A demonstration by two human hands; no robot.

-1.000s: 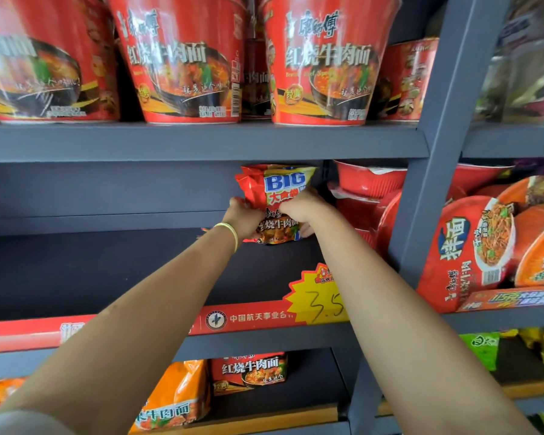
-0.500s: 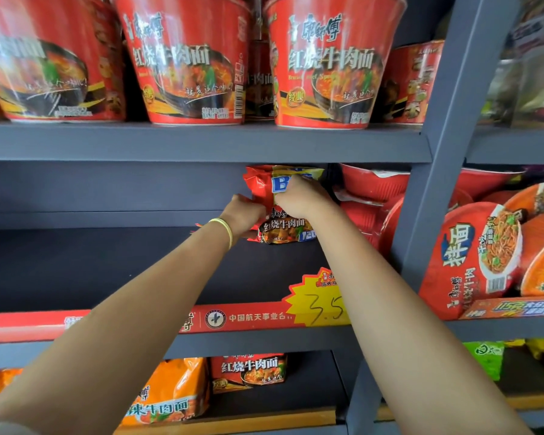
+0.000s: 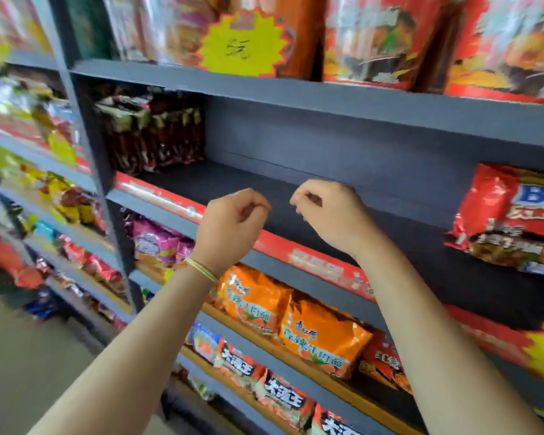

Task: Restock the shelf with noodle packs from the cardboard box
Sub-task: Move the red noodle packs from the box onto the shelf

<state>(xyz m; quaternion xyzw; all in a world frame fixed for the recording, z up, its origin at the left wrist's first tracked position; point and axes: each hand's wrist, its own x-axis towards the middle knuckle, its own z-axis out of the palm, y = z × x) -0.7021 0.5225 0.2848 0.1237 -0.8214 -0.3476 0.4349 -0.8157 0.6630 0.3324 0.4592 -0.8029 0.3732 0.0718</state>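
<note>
A red noodle pack (image 3: 509, 218) with a blue "BIG" label stands upright at the right end of the dark grey shelf (image 3: 343, 189). My left hand (image 3: 230, 224), with a yellow band on its wrist, hangs in front of the shelf's red edge strip, fingers loosely curled and holding nothing. My right hand (image 3: 330, 211) is beside it, also loosely curled and empty, well to the left of the pack. The cardboard box is out of view.
Dark red packs (image 3: 151, 130) stand at the shelf's left end, with bare board between them and the red pack. Orange packs (image 3: 296, 321) lie on the shelf below. Red tubs (image 3: 371, 39) and a yellow price star (image 3: 242, 45) sit above. A grey upright post (image 3: 85, 127) is left.
Both hands have let go of the red pack and drawn back to the left. The pack stays standing on the shelf. The view has swung left and tilted.
</note>
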